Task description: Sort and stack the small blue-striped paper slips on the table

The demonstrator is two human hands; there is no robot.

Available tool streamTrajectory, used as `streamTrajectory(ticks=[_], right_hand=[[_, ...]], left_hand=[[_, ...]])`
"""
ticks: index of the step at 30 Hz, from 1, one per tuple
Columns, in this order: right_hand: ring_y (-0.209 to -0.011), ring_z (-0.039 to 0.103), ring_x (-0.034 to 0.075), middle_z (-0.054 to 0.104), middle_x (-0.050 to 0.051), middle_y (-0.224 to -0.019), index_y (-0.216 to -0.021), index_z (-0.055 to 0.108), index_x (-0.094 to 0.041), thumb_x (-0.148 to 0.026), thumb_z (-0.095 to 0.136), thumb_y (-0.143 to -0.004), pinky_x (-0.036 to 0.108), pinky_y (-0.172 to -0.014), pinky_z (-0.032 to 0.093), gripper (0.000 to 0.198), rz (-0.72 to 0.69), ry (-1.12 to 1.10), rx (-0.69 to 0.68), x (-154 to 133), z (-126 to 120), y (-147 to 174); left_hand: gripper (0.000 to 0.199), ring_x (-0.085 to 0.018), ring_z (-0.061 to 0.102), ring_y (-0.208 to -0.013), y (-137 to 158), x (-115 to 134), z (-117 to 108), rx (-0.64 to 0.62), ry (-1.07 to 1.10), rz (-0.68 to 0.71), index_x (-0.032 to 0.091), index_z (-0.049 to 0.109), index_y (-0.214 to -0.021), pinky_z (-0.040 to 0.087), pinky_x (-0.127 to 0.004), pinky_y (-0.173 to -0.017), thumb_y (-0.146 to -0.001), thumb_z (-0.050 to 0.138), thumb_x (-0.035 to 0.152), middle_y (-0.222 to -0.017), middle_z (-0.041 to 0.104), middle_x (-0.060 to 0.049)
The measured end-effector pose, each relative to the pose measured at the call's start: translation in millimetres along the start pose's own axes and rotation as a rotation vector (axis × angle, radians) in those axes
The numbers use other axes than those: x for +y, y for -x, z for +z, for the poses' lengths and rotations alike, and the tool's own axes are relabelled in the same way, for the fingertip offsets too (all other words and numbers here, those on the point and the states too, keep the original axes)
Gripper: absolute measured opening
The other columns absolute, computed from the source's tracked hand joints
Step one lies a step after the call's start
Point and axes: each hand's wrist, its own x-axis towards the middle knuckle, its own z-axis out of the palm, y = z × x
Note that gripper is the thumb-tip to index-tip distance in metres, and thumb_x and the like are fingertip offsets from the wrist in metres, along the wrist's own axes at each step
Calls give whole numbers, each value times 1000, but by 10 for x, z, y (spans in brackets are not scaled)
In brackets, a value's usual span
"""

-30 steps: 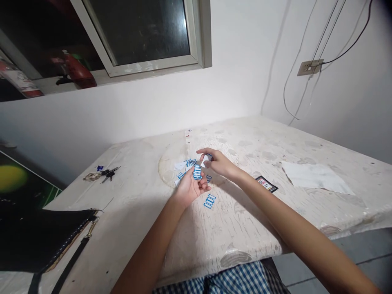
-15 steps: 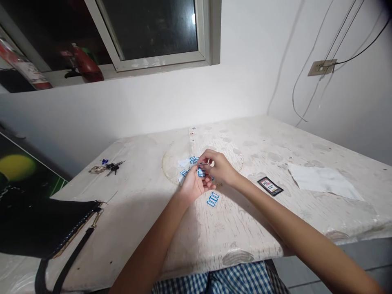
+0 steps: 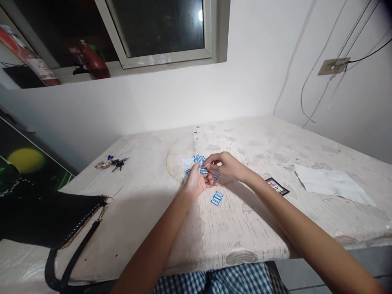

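Observation:
Above the middle of the table, my left hand (image 3: pixel 197 182) is closed around a small blue-and-white striped piece (image 3: pixel 203 168), its fingers curled below it. My right hand (image 3: pixel 225 164) pinches at the upper edge of that piece with thumb and forefinger; a thin whitish sliver shows at the fingertips, too small to name. More blue-outlined pieces (image 3: pixel 198 158) lie in a loose group behind my hands, partly hidden by them. One flat piece with several blue-outlined strips (image 3: pixel 217 198) lies nearer to me. A white paper scrap (image 3: pixel 187 161) sits beside the group.
Right of my hands lie a dark-framed card (image 3: pixel 277 186), partly behind my right forearm, and a white cloth or paper sheet (image 3: pixel 333 185). Keys (image 3: pixel 118 163) rest at the left. A black strapped bag (image 3: pixel 52 220) covers the table's left front. Wires hang by a wall socket (image 3: pixel 333 66).
The camera view has shifted slightly, so the scene sits further right. My right fingertips have moved slightly against the striped piece. My left hand keeps its hold.

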Motion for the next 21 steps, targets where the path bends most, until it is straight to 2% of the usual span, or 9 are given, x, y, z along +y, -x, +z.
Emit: streamTrajectory(ticks=[4,7,13,21], right_hand=[[-70,56,14,64,4,-76,-80,65,-16,-13,48,-77,27,-66,42,17,-72,78,232,-41,25,1],[-70,56,13,63,4,-80,-81,64,-15,-8,46,-76,25,-66,42,20,-130,114,313,-51,76,10],[-71,55,13,62,4,-80,-79,63,-15,-4,47,-75,24,-66,41,19,-143,205,199,-50,155,25],[-74,55,13,62,5,-82,-72,62,-15,-13,44,-82,25,-67,40,21,-150,216,36,-98,81,39]], left_hand=[[37,-11,40,-41,2,-5,-18,-28,16,10,16,44,-61,46,-28,-52,-87,28,38,-46,41,0],[38,-11,41,-41,-17,-22,-33,-32,17,-3,16,45,-61,46,-28,-52,-86,28,39,-46,42,-1],[43,-11,41,-40,-48,-48,-44,-24,-2,28,15,47,-60,46,-29,-50,-87,27,41,-45,41,-1],[41,-12,42,-39,-57,-73,-41,30,-51,59,14,49,-64,46,-30,-47,-87,26,38,-48,43,-2]])
